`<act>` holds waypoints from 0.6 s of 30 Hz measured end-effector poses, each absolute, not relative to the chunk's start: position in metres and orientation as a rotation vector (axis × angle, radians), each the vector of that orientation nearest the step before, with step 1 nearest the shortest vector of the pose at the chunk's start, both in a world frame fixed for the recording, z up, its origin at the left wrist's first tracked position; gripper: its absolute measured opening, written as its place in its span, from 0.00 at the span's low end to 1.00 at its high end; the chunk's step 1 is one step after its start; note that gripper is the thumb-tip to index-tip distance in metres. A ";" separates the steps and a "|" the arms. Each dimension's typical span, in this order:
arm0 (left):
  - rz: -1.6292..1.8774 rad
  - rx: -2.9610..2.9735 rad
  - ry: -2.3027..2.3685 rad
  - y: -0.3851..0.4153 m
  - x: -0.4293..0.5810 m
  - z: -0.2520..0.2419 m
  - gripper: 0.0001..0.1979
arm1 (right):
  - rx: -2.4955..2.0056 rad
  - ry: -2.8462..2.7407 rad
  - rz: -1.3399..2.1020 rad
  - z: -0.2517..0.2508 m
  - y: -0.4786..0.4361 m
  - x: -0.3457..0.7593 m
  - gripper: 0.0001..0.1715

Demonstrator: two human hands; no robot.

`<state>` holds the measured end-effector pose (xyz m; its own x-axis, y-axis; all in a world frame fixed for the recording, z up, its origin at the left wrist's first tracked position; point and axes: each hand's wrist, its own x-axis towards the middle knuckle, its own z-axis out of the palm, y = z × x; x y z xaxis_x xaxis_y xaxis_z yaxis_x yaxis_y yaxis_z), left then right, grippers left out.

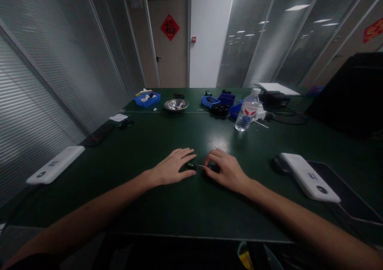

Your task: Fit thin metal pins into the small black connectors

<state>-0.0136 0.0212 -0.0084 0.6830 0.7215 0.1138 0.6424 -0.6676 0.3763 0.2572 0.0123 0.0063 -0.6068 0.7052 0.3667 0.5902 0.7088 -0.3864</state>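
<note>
On the dark green table, my left hand (176,166) lies with its thumb and fingers apart. Between the thumb and fingers sits a small dark piece with green glints (191,165); whether the fingers touch it I cannot tell. My right hand (226,168) faces it, with its thumb and index finger pinched together. Under its curled fingers is a dark, handle-like object (213,166), partly hidden. A thin pale shaft (200,165) runs from the right fingertips to the small piece, like that of a small screwdriver.
A clear water bottle (247,110) stands behind my right hand. Further back are a metal bowl (176,106), a blue basket (147,100) and blue trays (227,99). White power banks (56,165) (309,177) lie at both sides, the right one by a dark tablet (344,188).
</note>
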 end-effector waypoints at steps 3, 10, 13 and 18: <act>0.346 2.583 1.074 0.022 -0.015 -0.008 0.32 | -0.928 -2.379 0.350 0.005 0.014 0.256 0.04; 0.359 2.602 1.003 0.023 -0.014 -0.005 0.27 | -0.836 -2.366 0.452 -0.004 0.020 0.256 0.02; 0.388 2.598 1.004 0.025 -0.014 -0.006 0.26 | -0.845 -2.366 0.462 -0.005 0.021 0.256 0.03; 0.418 2.604 0.954 0.026 -0.014 -0.006 0.23 | -0.856 -2.370 0.464 -0.003 0.021 0.254 0.03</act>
